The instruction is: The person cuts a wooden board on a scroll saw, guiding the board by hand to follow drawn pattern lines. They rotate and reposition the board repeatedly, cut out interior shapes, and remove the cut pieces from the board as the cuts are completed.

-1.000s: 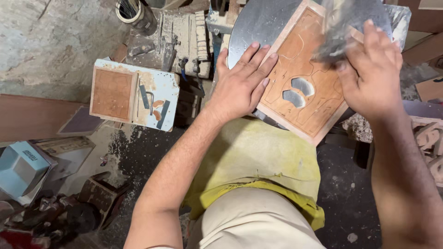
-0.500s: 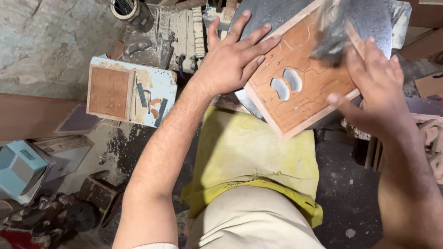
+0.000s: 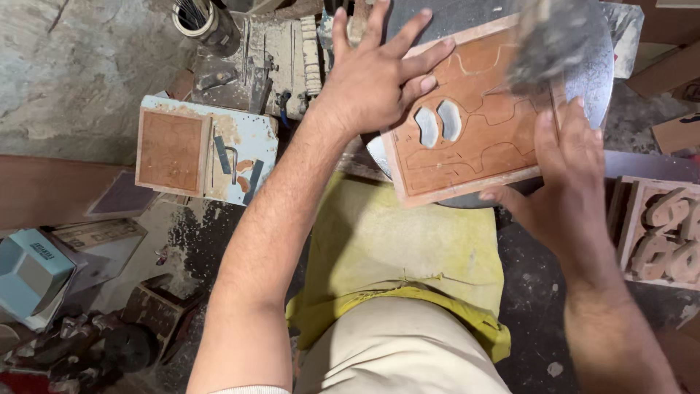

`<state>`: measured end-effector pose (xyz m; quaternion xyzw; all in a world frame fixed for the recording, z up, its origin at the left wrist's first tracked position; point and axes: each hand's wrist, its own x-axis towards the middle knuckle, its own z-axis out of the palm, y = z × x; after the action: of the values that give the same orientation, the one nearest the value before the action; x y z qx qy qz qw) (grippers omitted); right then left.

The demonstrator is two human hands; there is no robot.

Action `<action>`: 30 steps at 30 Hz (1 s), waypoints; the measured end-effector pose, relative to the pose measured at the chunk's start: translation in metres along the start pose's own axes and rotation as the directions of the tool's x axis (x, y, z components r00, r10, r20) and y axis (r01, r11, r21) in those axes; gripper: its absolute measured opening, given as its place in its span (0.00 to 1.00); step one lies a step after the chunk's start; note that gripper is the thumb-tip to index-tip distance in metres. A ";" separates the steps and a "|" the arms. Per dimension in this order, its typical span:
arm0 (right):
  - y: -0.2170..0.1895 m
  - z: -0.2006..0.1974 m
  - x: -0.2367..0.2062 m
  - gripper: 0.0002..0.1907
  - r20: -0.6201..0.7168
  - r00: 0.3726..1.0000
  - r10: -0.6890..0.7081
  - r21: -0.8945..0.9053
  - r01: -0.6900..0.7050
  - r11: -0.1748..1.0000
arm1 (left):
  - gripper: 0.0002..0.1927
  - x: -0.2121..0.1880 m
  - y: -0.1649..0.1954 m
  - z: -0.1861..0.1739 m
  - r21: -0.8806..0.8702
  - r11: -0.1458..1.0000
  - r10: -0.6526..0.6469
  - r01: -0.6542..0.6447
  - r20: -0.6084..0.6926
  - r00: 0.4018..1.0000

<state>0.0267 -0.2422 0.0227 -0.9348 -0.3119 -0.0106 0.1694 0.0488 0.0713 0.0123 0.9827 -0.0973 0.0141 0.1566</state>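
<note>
Metal table [image 3: 598, 80], board [image 3: 474, 146] under fingers [image 3: 408, 58]

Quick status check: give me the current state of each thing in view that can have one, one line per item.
Reddish-brown wooden panel with traced pattern: flat on the round grey metal table, two shaped holes cut through, remaining outlines uncut.
Left hand: fingers spread, pressing flat on the panel.
Right hand: gripping the panel's near right edge.
Grey machine part above the panel: blurred.
Small brown board on a white slab: lying flat, untouched.
Carved wooden piece: lying at right, untouched.
</note>
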 end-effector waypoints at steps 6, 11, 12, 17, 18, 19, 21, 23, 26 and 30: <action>-0.014 0.014 -0.012 0.62 -0.104 0.994 0.015 -0.026 -0.018 1.000 | 0.24 0.011 0.004 0.001 0.003 1.000 0.011 -0.011 0.005 1.000; -0.017 0.025 -0.018 0.62 -0.142 0.989 0.051 0.015 -0.049 0.999 | 0.23 0.016 0.002 0.006 -0.003 0.999 0.044 -0.044 -0.015 0.999; -0.018 0.028 -0.019 0.62 -0.151 0.987 0.056 0.020 -0.053 0.998 | 0.23 0.017 0.002 0.007 -0.003 0.998 0.056 -0.056 -0.024 0.998; -0.024 0.033 -0.021 0.61 -0.142 0.985 0.103 0.015 -0.102 0.995 | 0.22 0.023 0.002 0.008 0.003 0.999 0.053 -0.053 -0.045 0.998; -0.026 0.034 -0.021 0.61 -0.148 0.983 0.107 0.019 -0.105 0.994 | 0.21 0.023 0.002 0.008 -0.003 0.998 0.059 -0.059 -0.058 0.997; -0.029 0.035 -0.021 0.61 -0.153 0.982 0.111 0.023 -0.109 0.994 | 0.21 0.024 0.002 0.008 -0.009 0.998 0.065 -0.066 -0.069 0.995; -0.034 0.036 -0.022 0.62 -0.140 0.977 0.160 0.014 -0.159 0.987 | 0.21 0.025 0.002 0.008 -0.014 0.997 0.071 -0.072 -0.068 0.995; -0.037 0.037 -0.022 0.62 -0.129 0.974 0.187 0.023 -0.186 0.982 | 0.21 0.027 0.001 0.008 -0.019 0.997 0.075 -0.077 -0.076 0.994; -0.040 0.038 -0.021 0.63 -0.104 0.971 0.214 0.046 -0.210 0.977 | 0.20 0.030 0.001 0.010 -0.023 0.995 0.089 -0.092 -0.107 0.990; -0.044 0.038 -0.019 0.63 -0.079 0.966 0.248 0.045 -0.245 0.969 | 0.20 0.031 -0.001 0.011 -0.020 0.993 0.110 -0.114 -0.130 0.985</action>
<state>-0.0179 -0.2085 -0.0019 -0.9619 -0.1861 -0.0232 0.1987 0.0795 0.0625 0.0033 0.9705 -0.1425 0.0848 0.1748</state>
